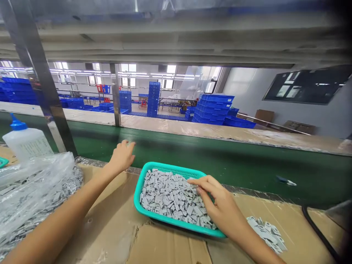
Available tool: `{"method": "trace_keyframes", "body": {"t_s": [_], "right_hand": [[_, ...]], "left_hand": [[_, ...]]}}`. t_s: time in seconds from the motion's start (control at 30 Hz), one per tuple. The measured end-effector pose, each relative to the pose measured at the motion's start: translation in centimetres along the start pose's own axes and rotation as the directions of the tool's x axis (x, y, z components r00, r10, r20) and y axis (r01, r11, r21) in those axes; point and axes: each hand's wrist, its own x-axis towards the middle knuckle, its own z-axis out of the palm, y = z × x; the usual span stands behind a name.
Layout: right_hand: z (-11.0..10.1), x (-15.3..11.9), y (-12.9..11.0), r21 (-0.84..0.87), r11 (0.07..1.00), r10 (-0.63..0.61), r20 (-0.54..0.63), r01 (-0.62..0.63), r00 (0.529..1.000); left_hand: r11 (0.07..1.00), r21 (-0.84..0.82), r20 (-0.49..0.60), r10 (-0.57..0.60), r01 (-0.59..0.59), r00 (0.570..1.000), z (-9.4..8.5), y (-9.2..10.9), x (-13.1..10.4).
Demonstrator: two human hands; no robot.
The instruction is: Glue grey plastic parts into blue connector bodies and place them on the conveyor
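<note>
Much seems left to handle: grey pieces (pixel 173 198) are heaped in the green basket (pixel 176 221), with a small pile (pixel 268 234) laid at right. Whether anything is pinched by the right hand (pixel 218 200) at the heap, or the left hand (pixel 123 156) over the green belt (pixel 176 150), cannot be told. The bench (pixel 165 245) is cardboard-covered; blue crates (pixel 211 108) are stacked at far right.

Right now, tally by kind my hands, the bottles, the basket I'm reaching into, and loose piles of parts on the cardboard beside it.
Hands: 2, left hand and right hand
Basket: 1
Bottle: 1
Loose pile: 1
Total: 5
</note>
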Motion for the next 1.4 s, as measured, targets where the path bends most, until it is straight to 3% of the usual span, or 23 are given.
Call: {"method": "trace_keyframes", "body": {"t_s": [0.07,0.13,0.2,0.27,0.4,0.47,0.63,0.87,1.03,1.17,1.27,1.4], "right_hand": [[0.0,0.0,0.2,0.131,0.990,0.041,0.009,-0.042,0.999],[0.0,-0.2,0.1,0.312,0.937,0.137,0.096,-0.160,0.986],[-0.1,-0.5,-0.4,0.451,0.843,0.214,0.220,-0.294,0.952],[-0.2,-0.8,-1.1,0.518,0.785,0.207,0.295,-0.338,0.933],[-0.5,-0.9,-2.1,0.540,0.755,0.200,0.350,-0.372,0.915],[-0.6,-0.9,-2.3,0.521,0.740,0.228,0.401,-0.426,0.887],[-0.8,-0.8,-2.3,0.438,0.741,0.234,0.543,-0.509,0.807],[-1.1,-0.8,-2.0,0.634,0.624,0.146,0.480,-0.457,0.865],[-1.0,-1.0,-1.8,0.715,0.517,0.087,0.502,-0.470,0.860],[-1.1,-1.0,-1.4,0.726,0.532,0.071,0.474,-0.435,0.878],[-1.2,-1.1,-1.3,0.705,0.543,0.044,0.519,-0.456,0.854],[-1.1,-1.1,-1.3,0.744,0.489,-0.024,0.533,-0.455,0.846]], "left_hand": [[0.968,-0.113,0.055,0.233,-0.226,0.971,-0.7,3.4,-1.1],[0.870,-0.277,0.117,0.451,-0.407,0.885,-1.0,6.7,-2.6],[0.719,-0.500,0.142,0.618,-0.483,0.773,-0.9,9.1,-4.3],[0.613,-0.634,0.119,0.680,-0.471,0.724,-0.5,10.2,-5.5],[0.555,-0.799,0.189,0.597,-0.231,0.780,0.7,10.0,-6.2],[0.536,-0.826,0.226,0.596,-0.172,0.771,1.1,9.7,-6.2],[0.573,-0.797,0.230,0.579,-0.190,0.782,1.0,9.8,-6.4],[0.559,-0.815,0.225,0.547,-0.152,0.807,0.9,10.0,-6.7],[0.552,-0.826,0.235,0.521,-0.114,0.820,1.1,9.9,-6.6],[0.504,-0.852,0.187,0.553,-0.146,0.812,1.0,9.7,-6.9],[0.463,-0.870,0.147,0.573,-0.170,0.806,0.8,9.7,-7.0],[0.488,-0.853,0.144,0.562,-0.186,0.814,0.6,9.8,-7.0]]}}
